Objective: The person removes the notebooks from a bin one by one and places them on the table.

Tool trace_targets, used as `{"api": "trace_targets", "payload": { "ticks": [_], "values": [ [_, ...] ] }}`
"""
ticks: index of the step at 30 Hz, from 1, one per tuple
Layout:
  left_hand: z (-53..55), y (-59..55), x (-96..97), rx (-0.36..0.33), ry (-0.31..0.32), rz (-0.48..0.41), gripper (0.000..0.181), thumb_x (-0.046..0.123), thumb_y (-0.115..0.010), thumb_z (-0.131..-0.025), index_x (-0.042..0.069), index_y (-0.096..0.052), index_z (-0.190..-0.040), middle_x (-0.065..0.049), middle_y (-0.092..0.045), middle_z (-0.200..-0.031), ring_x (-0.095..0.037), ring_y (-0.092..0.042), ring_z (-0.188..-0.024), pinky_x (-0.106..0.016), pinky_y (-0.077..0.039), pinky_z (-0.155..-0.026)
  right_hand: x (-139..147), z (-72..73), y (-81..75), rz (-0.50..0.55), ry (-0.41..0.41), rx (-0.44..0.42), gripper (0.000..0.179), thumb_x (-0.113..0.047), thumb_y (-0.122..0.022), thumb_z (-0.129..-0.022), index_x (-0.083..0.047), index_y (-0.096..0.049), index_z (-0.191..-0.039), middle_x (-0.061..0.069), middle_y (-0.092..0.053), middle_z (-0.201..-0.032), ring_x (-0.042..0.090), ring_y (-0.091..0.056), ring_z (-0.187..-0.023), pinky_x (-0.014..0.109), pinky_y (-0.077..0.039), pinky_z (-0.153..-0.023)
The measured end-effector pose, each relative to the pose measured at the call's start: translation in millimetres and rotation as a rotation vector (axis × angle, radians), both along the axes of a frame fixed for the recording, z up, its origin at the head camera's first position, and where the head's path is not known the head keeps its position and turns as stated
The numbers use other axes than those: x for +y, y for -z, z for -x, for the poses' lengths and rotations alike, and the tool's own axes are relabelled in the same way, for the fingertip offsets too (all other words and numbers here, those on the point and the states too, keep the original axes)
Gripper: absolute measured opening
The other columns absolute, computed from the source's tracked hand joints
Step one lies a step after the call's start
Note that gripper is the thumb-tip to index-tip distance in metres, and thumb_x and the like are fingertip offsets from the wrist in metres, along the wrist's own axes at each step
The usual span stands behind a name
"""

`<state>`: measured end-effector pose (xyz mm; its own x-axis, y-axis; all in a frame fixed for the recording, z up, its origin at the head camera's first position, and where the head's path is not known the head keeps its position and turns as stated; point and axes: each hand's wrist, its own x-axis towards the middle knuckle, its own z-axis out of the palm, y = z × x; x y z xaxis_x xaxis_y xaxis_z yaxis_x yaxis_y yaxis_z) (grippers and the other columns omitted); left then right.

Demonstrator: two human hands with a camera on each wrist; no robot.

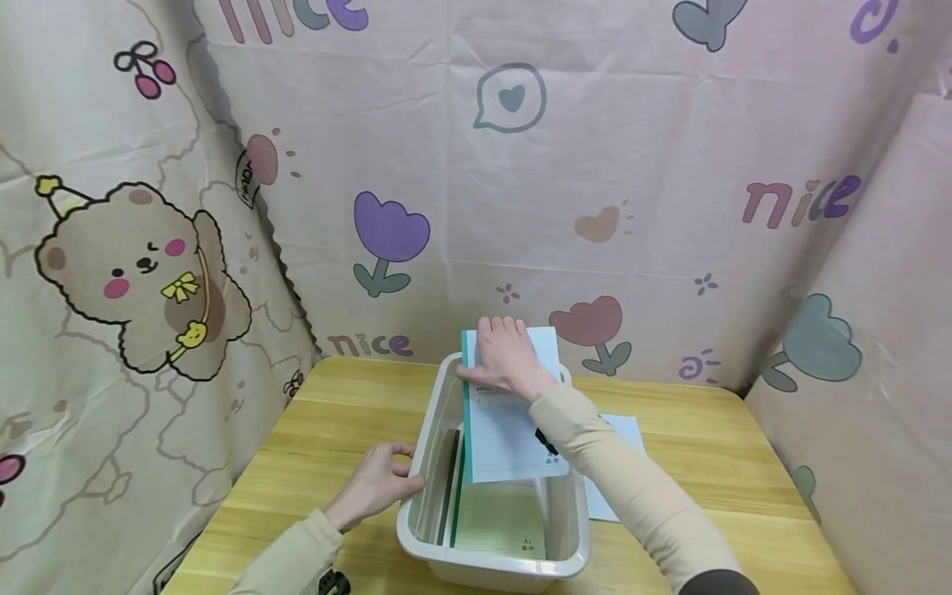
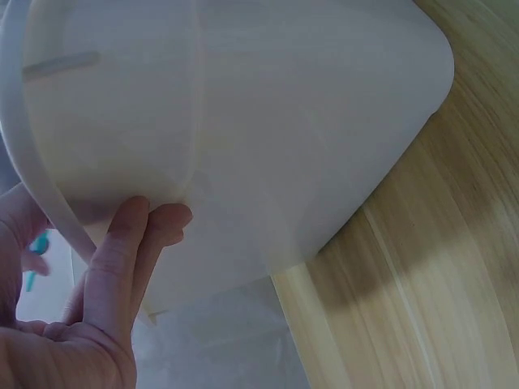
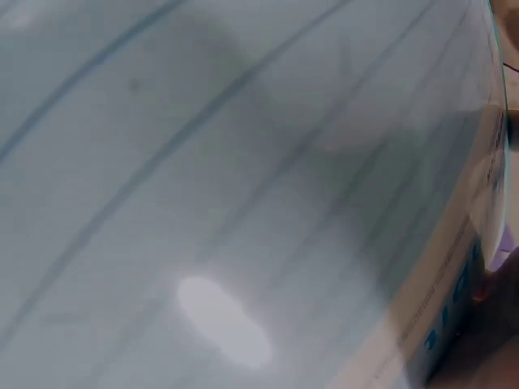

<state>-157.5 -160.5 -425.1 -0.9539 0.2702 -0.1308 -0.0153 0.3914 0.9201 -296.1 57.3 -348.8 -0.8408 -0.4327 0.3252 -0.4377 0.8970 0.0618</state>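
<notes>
My right hand [image 1: 509,355] grips a light-blue notebook [image 1: 498,450] near its far edge, fingers over the top and thumb at the teal spine. The notebook lies tilted over a white plastic bin [image 1: 487,568], and its lined, glossy cover [image 3: 203,162] fills the right wrist view. Inside the bin, a green notebook [image 1: 494,521] and other thin book edges [image 1: 448,487] show along the left. At the bin's left side my left hand [image 1: 375,483] holds the rim; its fingers [image 2: 117,251] press the outer wall in the left wrist view.
Another light-blue notebook [image 1: 602,500] lies on the wooden table [image 1: 706,471] to the bin's right, partly under my right sleeve. A patterned curtain [image 1: 513,190] hangs behind the table and along both sides.
</notes>
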Motion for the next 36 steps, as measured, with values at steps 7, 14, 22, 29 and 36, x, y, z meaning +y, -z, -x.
{"api": "trace_targets", "payload": {
  "ticks": [7, 14, 22, 29, 36],
  "values": [
    [-0.3, -0.8, 1.3, 0.001, -0.010, -0.002, 0.050, 0.002, -0.068, -0.082, -0.019, -0.050, -0.124, -0.031, -0.074, -0.097, -0.035, -0.076, -0.084, -0.042, -0.064, -0.073, 11.6, -4.3, -35.0, 0.006, -0.002, 0.010, 0.059, -0.063, -0.065, -0.080, -0.007, -0.051, -0.094, 0.007, -0.054, -0.085, 0.026, -0.053, -0.084, 0.036, -0.041, -0.076],
    [0.0, -1.1, 1.7, 0.008, 0.003, 0.001, 0.051, 0.002, -0.068, -0.082, -0.020, -0.049, -0.124, -0.033, -0.073, -0.098, -0.035, -0.076, -0.084, -0.043, -0.064, -0.074, 43.9, -10.9, -55.9, 0.042, 0.005, 0.040, 0.058, -0.058, -0.067, -0.079, -0.005, -0.053, -0.098, 0.010, -0.056, -0.089, 0.031, -0.054, -0.090, 0.041, -0.043, -0.082],
    [0.6, -0.9, 3.0, 0.005, 0.007, 0.002, 0.051, 0.002, -0.068, -0.082, -0.020, -0.049, -0.125, -0.033, -0.073, -0.098, -0.037, -0.076, -0.085, -0.043, -0.064, -0.073, 106.4, -16.2, -48.4, 0.044, 0.049, 0.021, 0.055, -0.056, -0.067, -0.078, -0.006, -0.046, -0.088, 0.009, -0.051, -0.082, 0.031, -0.049, -0.083, 0.039, -0.038, -0.077],
    [0.6, -1.5, 3.1, -0.003, 0.007, 0.013, 0.051, 0.003, -0.067, -0.083, -0.019, -0.049, -0.125, -0.031, -0.074, -0.097, -0.034, -0.076, -0.084, -0.042, -0.064, -0.073, 169.6, -21.3, -25.5, 0.058, 0.098, -0.001, 0.054, -0.052, -0.068, -0.076, -0.005, -0.046, -0.091, 0.010, -0.052, -0.084, 0.031, -0.046, -0.082, 0.039, -0.035, -0.076],
    [-1.5, -2.0, 1.2, 0.012, 0.000, 0.024, 0.050, 0.003, -0.068, -0.083, -0.019, -0.049, -0.124, -0.031, -0.074, -0.096, -0.032, -0.076, -0.083, -0.042, -0.064, -0.072, 226.2, -24.5, 15.6, 0.029, 0.118, -0.011, 0.054, -0.050, -0.071, -0.077, -0.003, -0.047, -0.090, 0.011, -0.052, -0.081, 0.030, -0.046, -0.080, 0.040, -0.034, -0.073]
  ]
}}
